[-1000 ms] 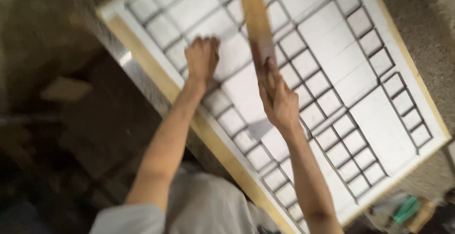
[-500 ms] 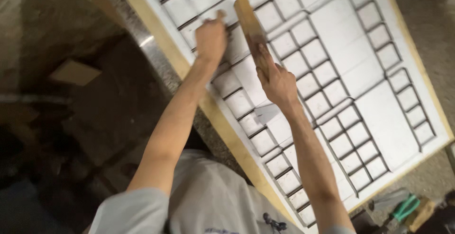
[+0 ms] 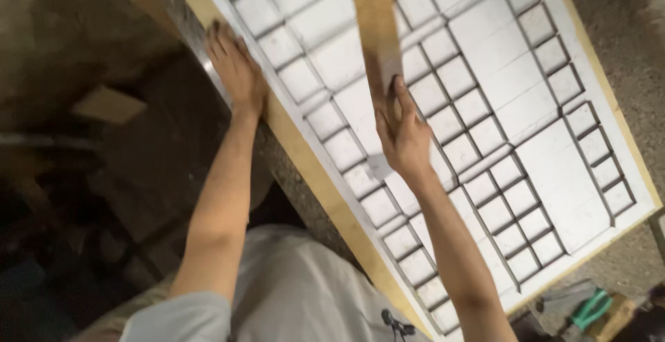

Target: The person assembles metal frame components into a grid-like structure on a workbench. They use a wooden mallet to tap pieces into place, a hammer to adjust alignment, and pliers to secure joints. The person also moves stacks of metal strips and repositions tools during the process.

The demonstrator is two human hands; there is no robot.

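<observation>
Wood scrap [image 3: 109,104] on dark floor, well left of both hands. Left hand [image 3: 237,72] lies flat, fingers spread, pressing the near-left edge of the white panel [image 3: 533,99], on its tan border. Panel bears a dark grid of strips [image 3: 485,169] and runs right under both hands. Right hand [image 3: 404,134] grips the lower end of a long wooden slat [image 3: 377,27]; slat rests on the grid, pointing away from the hand. Green-handled pliers [image 3: 590,309] on the ground, far right below that hand.
</observation>
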